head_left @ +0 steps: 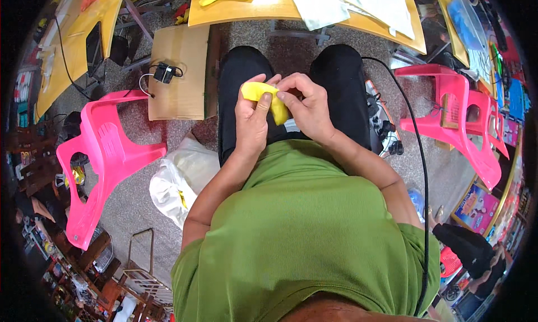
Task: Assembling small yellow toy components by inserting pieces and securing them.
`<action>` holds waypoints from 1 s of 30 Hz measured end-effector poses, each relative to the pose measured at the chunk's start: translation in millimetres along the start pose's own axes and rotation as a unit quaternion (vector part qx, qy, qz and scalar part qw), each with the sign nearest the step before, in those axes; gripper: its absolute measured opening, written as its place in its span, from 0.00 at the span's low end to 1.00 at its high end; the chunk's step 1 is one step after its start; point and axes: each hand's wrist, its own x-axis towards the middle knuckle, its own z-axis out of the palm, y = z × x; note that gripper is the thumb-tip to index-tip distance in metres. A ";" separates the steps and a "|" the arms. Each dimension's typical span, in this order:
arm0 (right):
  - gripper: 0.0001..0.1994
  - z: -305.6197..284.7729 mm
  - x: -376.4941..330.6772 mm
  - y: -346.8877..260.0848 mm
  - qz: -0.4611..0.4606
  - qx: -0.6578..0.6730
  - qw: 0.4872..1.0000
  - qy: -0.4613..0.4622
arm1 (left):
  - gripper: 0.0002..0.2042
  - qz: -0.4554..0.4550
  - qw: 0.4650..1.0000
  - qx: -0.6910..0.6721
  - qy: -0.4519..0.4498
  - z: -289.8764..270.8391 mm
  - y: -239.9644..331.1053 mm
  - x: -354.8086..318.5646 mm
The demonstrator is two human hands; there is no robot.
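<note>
While both hands meet above the lap, the left hand [251, 120] and right hand [307, 106] are each pinched closed on a small yellow piece [269, 98] held between them — it looks soft, light and pliable, best gripped at its edges; a white plastic bag [174, 184] lies on the floor at left; a flat cardboard box [179, 78] sits beyond it.
</note>
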 end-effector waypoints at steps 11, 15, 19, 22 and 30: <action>0.09 12.0 3.9 8.3 0.141 0.205 0.966 0.063 | 0.12 -0.050 0.993 0.095 0.042 -4.0 -1.3 10.3; 0.08 6.6 5.2 2.6 0.132 0.206 0.969 0.009 | 0.11 -0.039 0.986 0.157 0.031 -18.1 -0.4 13.1; 0.07 -9.9 7.7 1.2 0.125 0.141 0.980 0.061 | 0.23 -0.219 0.969 -0.102 0.051 -27.9 13.0 17.4; 0.04 -11.4 3.8 10.5 0.183 0.121 0.975 0.027 | 0.30 -0.333 0.912 -0.238 -0.007 -44.7 -1.8 13.4; 0.02 -0.9 -7.9 10.7 0.098 0.041 0.993 -0.041 | 0.30 -0.305 0.949 -0.066 0.038 -33.0 -7.4 -3.8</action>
